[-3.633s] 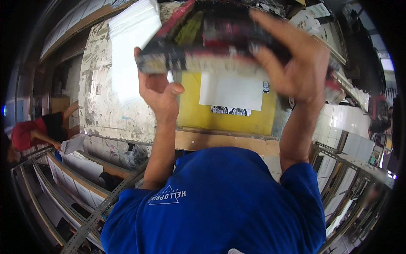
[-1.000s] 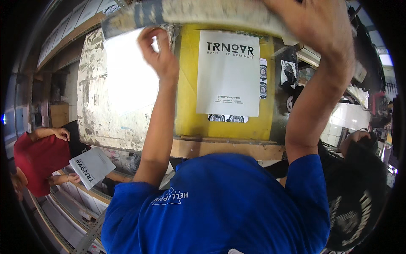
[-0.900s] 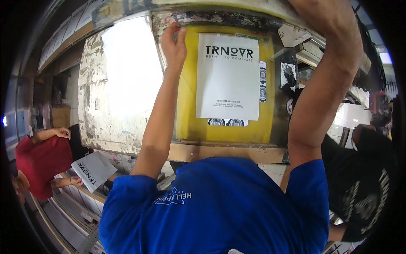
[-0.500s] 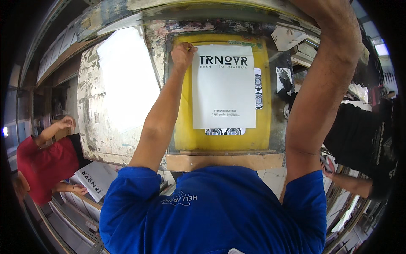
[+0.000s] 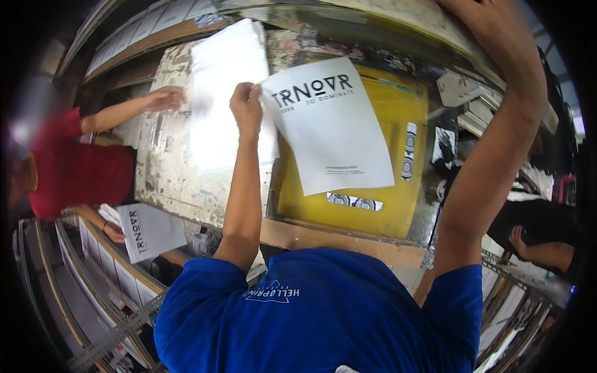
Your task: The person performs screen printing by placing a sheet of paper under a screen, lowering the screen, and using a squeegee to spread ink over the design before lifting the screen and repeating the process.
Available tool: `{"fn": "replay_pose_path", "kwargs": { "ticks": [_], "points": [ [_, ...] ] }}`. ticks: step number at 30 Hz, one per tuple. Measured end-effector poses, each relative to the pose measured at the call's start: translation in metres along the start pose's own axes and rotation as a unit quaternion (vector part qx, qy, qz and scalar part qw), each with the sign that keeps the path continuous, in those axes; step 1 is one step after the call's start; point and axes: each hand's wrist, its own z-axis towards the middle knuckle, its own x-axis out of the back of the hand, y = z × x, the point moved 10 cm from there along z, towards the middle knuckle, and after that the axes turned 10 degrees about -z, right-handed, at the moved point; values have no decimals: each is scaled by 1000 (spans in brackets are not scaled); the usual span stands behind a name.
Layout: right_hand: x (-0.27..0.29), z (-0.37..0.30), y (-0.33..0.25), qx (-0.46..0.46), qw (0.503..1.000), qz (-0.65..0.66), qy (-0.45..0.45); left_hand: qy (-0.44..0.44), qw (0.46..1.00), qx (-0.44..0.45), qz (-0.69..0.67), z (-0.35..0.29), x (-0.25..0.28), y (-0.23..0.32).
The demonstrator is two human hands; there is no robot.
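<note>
My left hand [image 5: 247, 109] pinches the upper left corner of a white printed sheet [image 5: 336, 140] with black lettering. The sheet is tilted and curls up at that corner, over a yellow printing bed [image 5: 401, 208]. Two small strips with dark round emblems, a lower strip [image 5: 354, 201] and a right-hand strip [image 5: 408, 152], show on the bed beside it. High at the upper right, my right hand [image 5: 476, 18] is by the end of a long raised frame [image 5: 385, 34]; the picture's top edge cuts off its fingers.
A stack of white sheets [image 5: 227, 93] lies on the paint-stained board [image 5: 165, 137] at left. A co-worker in red [image 5: 87, 171] reaches a hand [image 5: 166, 98] toward it, a printed sheet [image 5: 158, 233] at the other hand. Another person in black [image 5: 528, 221] stands at right. Racks [image 5: 93, 261] flank the left.
My left hand has drawn the sheet's corner up and left, tilting the sheet off its straight position on the bed. The co-worker's hand has come nearer the white stack. My view has swung.
</note>
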Motion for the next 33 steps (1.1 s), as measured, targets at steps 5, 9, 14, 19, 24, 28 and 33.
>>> {"fn": "replay_pose_path", "kwargs": {
  "ticks": [5, 9, 14, 19, 24, 28, 33],
  "points": [
    [7, 1, -22, -1, 996, 57, -66, 118, 993, -19, -12, 6, 155, -19],
    [11, -4, -19, 2, 993, 116, -4, 200, 978, -43, 44, 0, 281, -37],
    [6, -3, -25, -22, 986, 145, -77, 387, 865, -77, 310, -27, 348, 11],
    [1, -5, -15, -15, 977, 211, -39, 129, 878, -305, 347, -73, 176, 69],
    [-3, 5, -14, -38, 968, 227, -103, -54, 913, -124, 385, -123, 53, 17],
    [9, 1, -33, 16, 992, 117, -40, 4, 955, -70, 289, -115, 66, -24],
    [1, 1, -16, -9, 989, 137, -57, -105, 985, 29, 134, -107, 37, -1]
  ]
}}
